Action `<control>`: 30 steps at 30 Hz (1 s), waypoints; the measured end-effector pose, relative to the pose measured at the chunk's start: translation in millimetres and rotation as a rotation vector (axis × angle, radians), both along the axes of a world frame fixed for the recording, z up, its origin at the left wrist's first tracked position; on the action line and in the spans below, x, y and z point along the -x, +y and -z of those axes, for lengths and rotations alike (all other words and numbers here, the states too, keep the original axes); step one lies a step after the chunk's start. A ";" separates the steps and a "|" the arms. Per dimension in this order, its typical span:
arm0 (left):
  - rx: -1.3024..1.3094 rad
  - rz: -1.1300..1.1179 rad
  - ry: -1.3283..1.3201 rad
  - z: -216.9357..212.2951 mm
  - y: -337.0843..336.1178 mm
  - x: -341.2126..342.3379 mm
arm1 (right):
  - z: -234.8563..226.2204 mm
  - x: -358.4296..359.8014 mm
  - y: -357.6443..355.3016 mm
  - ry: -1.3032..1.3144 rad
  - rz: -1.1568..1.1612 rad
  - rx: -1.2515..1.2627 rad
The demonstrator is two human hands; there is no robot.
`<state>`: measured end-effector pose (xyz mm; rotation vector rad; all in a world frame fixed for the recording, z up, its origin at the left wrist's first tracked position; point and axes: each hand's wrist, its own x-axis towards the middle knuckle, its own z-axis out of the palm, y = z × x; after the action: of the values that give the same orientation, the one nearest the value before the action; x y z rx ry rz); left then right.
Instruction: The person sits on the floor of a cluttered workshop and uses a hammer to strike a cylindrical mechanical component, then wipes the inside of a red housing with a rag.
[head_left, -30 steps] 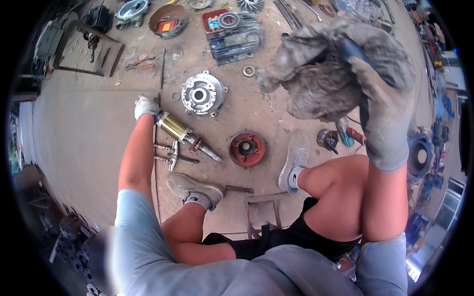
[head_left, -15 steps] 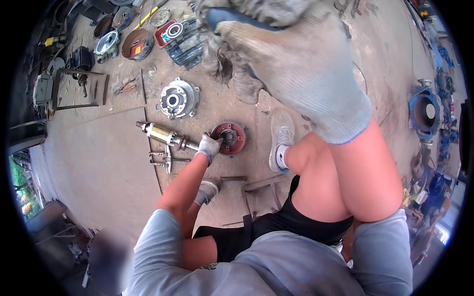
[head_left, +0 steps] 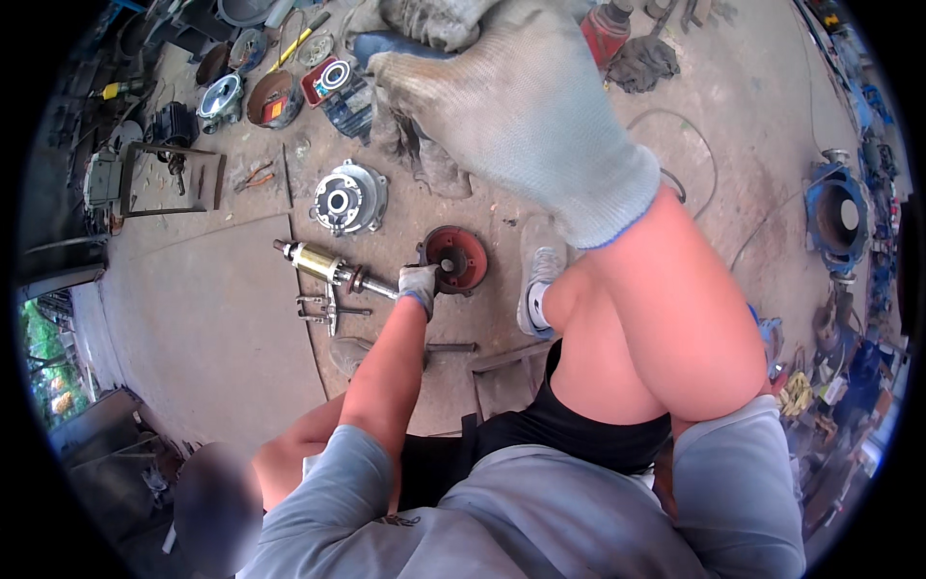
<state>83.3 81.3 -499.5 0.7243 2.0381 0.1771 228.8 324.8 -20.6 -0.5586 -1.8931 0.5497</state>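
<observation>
My left hand (head_left: 418, 282), in a grey work glove, grips the near-left rim of a round red-lined metal end cover (head_left: 467, 253) on the floor. The cover leans, so its hollow inside shows with a hub in it. Raised close to the camera, my right hand (head_left: 521, 111) in a pale knitted glove is closed on a dirty grey rag (head_left: 439, 21) that hangs down below the fingers. Left of my left hand lies a motor rotor (head_left: 316, 262) with its shaft pointing at my wrist. A gear puller (head_left: 332, 311) rests just below the rotor.
A silver motor end cover (head_left: 349, 198) sits beyond the rotor. Farther off are a rusty round pan (head_left: 274, 102), a red tray (head_left: 326, 81), pliers (head_left: 258, 176) and a metal frame (head_left: 174, 179). A blue pump housing (head_left: 836, 214) stands at the right; a metal bar (head_left: 451, 347) lies near my feet.
The red-lined end cover has been tilted and shifted slightly right with my left hand on it. My right hand and the rag have moved left. My left leg has swung outward.
</observation>
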 end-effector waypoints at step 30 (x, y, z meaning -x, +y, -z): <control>-1.144 -0.868 -0.762 -573.8 -105.4 39.9 | -94.3 8.0 -24.8 0.042 -0.079 0.008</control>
<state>43.5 -24.1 74.4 0.2375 1.2241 1.8895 220.7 300.0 73.7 -0.4755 -1.8803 0.6167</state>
